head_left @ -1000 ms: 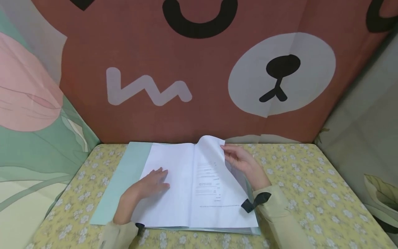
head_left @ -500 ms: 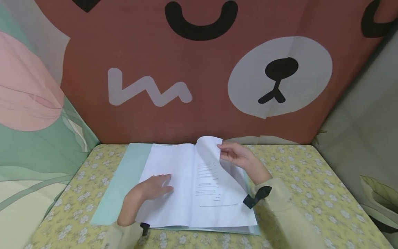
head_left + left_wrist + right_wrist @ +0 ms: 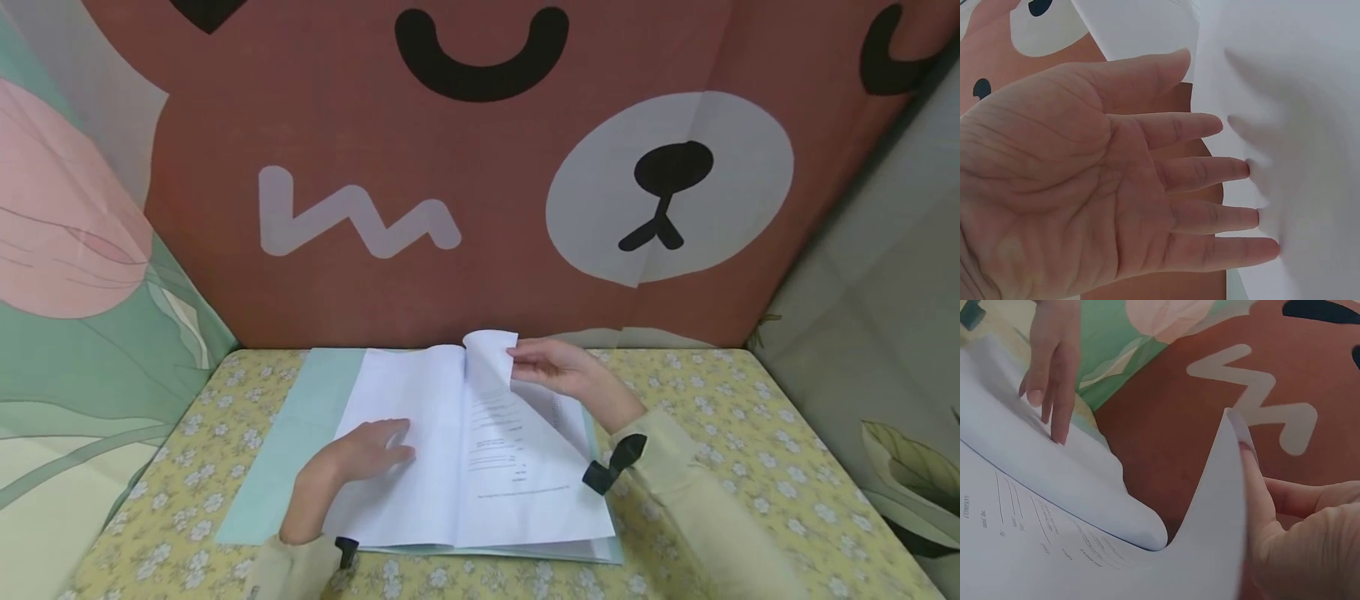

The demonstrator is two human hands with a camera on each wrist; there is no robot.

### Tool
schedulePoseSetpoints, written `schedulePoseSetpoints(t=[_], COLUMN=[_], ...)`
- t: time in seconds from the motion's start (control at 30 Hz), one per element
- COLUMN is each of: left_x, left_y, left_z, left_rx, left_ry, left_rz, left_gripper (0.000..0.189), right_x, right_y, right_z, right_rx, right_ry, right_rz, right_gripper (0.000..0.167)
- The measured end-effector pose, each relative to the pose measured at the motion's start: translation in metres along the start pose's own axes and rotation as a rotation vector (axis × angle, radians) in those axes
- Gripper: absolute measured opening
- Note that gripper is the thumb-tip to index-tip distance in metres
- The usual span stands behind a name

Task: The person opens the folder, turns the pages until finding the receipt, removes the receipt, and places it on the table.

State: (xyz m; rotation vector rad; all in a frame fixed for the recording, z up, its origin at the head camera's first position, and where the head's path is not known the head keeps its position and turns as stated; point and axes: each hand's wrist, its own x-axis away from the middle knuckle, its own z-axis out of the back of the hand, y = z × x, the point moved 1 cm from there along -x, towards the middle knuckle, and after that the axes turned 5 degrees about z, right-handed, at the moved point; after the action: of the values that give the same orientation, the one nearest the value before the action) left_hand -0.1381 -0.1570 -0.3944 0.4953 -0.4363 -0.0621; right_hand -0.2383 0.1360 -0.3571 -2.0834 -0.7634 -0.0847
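A stack of white printed pages lies spread in a pale green folder [image 3: 273, 467] on the table. My right hand [image 3: 558, 367] pinches the far right corner of the top right-hand page [image 3: 498, 467], which curls up and leftward and bares part of the sheet beneath. In the right wrist view that lifted page [image 3: 1210, 506] stands up beside the thumb. My left hand [image 3: 360, 454] is over the blank left-hand page [image 3: 412, 383], its fingers extended. The left wrist view shows fingertips [image 3: 1269, 249] of that hand touching the white paper [image 3: 1316, 156].
The table has a yellow floral cloth [image 3: 750, 467]. Behind it rises a brown fabric backdrop [image 3: 360, 292] with a bear face. Printed fabric hangs at the left [image 3: 75, 358] and right [image 3: 862, 333]. A dark strap [image 3: 615, 467] is on the right cuff.
My right hand has moved leftward with the page corner, and the page curls further over. My left hand has shifted slightly nearer and its fingers have drawn closer together.
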Motion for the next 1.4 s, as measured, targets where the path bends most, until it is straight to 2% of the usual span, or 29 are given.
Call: schedulePoseSetpoints(t=[0.13, 0.2, 0.3, 0.37, 0.47, 0.57, 0.67, 0.8, 0.9, 1.0, 1.1, 1.2, 1.4], left_x=[0.000, 0.001, 0.001, 0.001, 0.002, 0.004, 0.008, 0.014, 0.017, 0.018, 0.019, 0.021, 0.024], left_y=[0.001, 0.002, 0.002, 0.003, 0.000, -0.003, -0.002, 0.006, 0.014, 0.020, 0.023, 0.025, 0.029], left_z=[0.000, 0.000, 0.000, -0.001, 0.000, 0.003, 0.010, 0.024, 0.031, 0.035, 0.038, 0.042, 0.050], left_rx=[0.000, -0.003, -0.004, -0.002, 0.002, 0.025, 0.122, 0.364, 0.542, 0.677, 0.781, 0.843, 0.881], left_ry=[0.001, 0.003, 0.007, 0.008, 0.017, 0.069, 0.165, 0.272, 0.305, 0.289, 0.226, 0.163, 0.097], left_rz=[0.004, 0.004, 0.007, 0.008, 0.009, -0.029, -0.088, -0.131, -0.137, -0.147, -0.150, -0.135, -0.078], left_gripper=[0.057, 0.057, 0.057, 0.058, 0.057, 0.055, 0.051, 0.051, 0.054, 0.057, 0.059, 0.062, 0.069], right_x=[-0.002, -0.001, 0.001, 0.002, 0.000, -0.004, -0.008, -0.016, -0.024, -0.030, -0.036, -0.041, -0.052], right_y=[-0.002, -0.004, -0.006, -0.006, -0.005, -0.004, -0.003, -0.002, -0.001, 0.000, 0.001, 0.002, 0.007], right_z=[-0.011, -0.015, -0.018, -0.019, -0.020, -0.022, -0.028, -0.040, -0.049, -0.055, -0.062, -0.069, -0.081], right_rx=[0.196, 0.283, 0.343, 0.346, 0.281, 0.191, 0.136, 0.104, 0.082, 0.069, 0.067, 0.062, 0.052], right_ry=[0.056, 0.095, 0.139, 0.148, 0.130, 0.077, 0.024, -0.004, 0.015, 0.042, 0.055, 0.070, 0.082], right_rz=[0.038, 0.053, 0.067, 0.078, 0.105, 0.132, 0.159, 0.183, 0.176, 0.170, 0.173, 0.176, 0.185], right_gripper=[0.052, 0.053, 0.047, 0.037, 0.020, 0.014, 0.014, 0.024, 0.027, 0.025, 0.020, 0.014, 0.038])
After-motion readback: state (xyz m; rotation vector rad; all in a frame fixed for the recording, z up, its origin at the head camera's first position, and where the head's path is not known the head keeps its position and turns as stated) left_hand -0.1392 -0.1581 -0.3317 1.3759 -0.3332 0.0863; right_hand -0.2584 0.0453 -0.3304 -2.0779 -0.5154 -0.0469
